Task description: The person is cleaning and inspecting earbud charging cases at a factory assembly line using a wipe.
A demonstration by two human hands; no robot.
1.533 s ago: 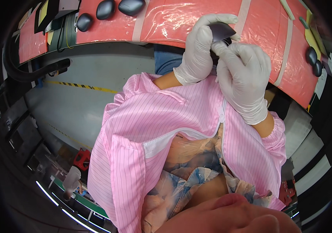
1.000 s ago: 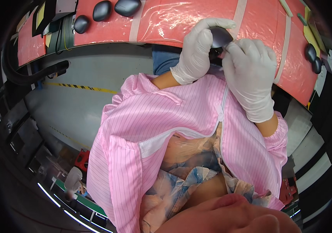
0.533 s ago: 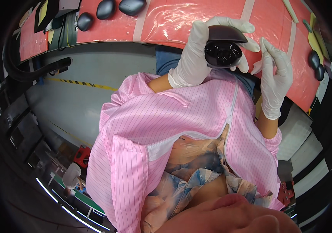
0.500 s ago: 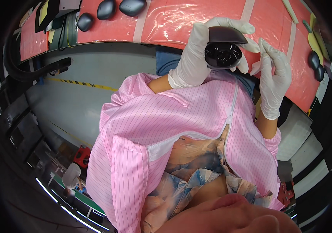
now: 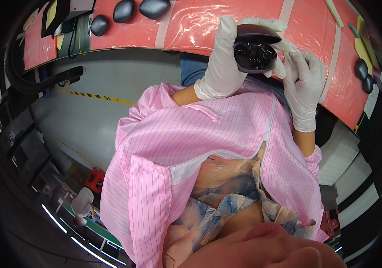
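Note:
An earbud charging case (image 5: 257, 57), dark and glossy inside, sits with its lid up in my left hand (image 5: 222, 67). The gloved fingers wrap around its side and behind the lid. My right hand (image 5: 306, 85), also in a white glove, is close beside the case's right side, fingers bent and pressed together near the left fingertips. Whatever lies between those right fingers is hidden now. Both hands are over the near edge of the red-covered table (image 5: 191, 31).
Several dark closed cases lie on the table, including one at the far left (image 5: 99, 25) and another at the right (image 5: 361, 69). A black hose (image 5: 57, 78) curves at the left. A person (image 5: 83, 202) is in the background at the lower left.
My right hand has moved left, up to the case. The thin whitish piece at its fingers is no longer visible. My left hand and the case have shifted slightly left and tilted.

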